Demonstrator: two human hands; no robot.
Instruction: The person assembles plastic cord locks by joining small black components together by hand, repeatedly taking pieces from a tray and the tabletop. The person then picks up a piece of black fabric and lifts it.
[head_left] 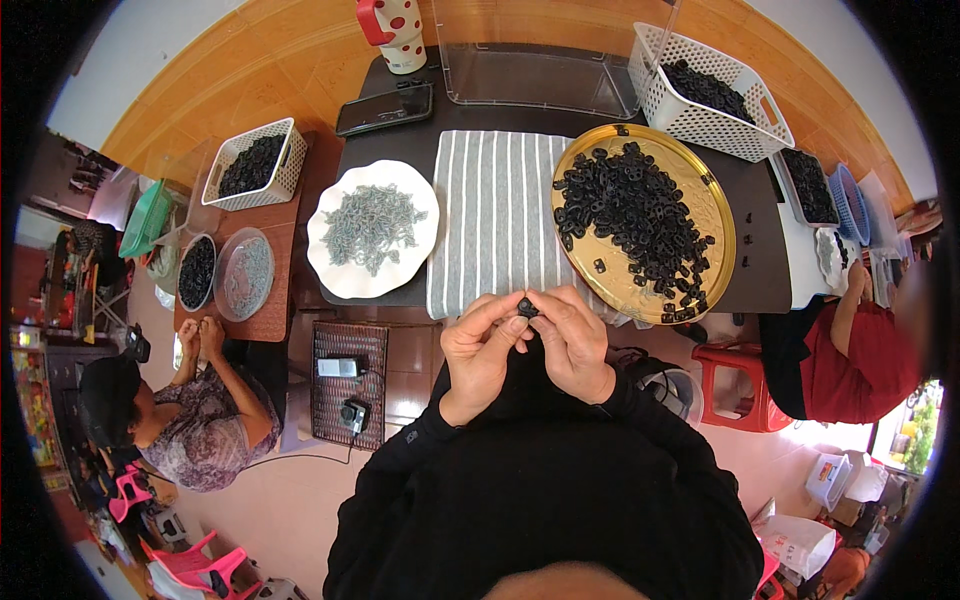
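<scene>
My left hand (478, 352) and my right hand (572, 340) meet at the near edge of the dark table (760, 280), fingertips pinched together on one small black plastic part (527, 306). Both forearms wear black sleeves. Just beyond my fingers lies a grey-and-white striped cloth (496, 215). To its right sits a round gold tray (715, 215) heaped with several black parts of the same kind. To the left a white scalloped plate (325, 265) holds a pile of small grey metal pieces.
A clear plastic bin (535, 75), a white basket of black parts (700, 95), a dark phone (385, 108) and a red-and-white mug (400, 35) stand at the back. A person at left works at a small wooden table (270, 300); another in red sits at right.
</scene>
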